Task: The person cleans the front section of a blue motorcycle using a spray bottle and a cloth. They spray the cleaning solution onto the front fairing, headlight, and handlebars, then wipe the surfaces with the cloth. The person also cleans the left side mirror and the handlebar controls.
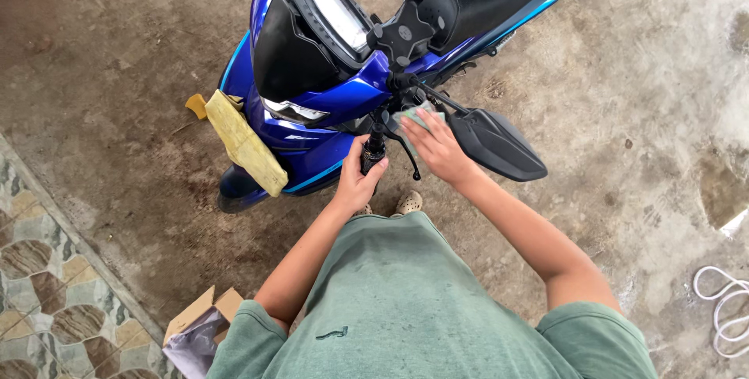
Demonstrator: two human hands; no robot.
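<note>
One pale green cloth (417,118) lies pressed against the scooter's handlebar area, just beside the base of the one black mirror (495,143). The right hand (437,147) lies flat on top of it, fingers stretched out and close together, so most of the cloth is hidden under the palm and only its upper edge shows. The left hand (357,179) is curled tight around one black handlebar grip (374,150), which stands just left of the cloth, with the thin black brake lever (406,153) running between the two hands. Both hands are close together at the same end of the handlebar. There is one blue scooter (312,90) with a dark seat, and one black phone mount (409,32) above the bar. One yellow rag (242,141) hangs over the scooter's front panel, well apart from the hands. Two sandalled feet show under the bar. On the concrete floor (117,114) sit one open cardboard box (204,331) at the lower left and one white coiled hose (722,309) at the right edge.
</note>
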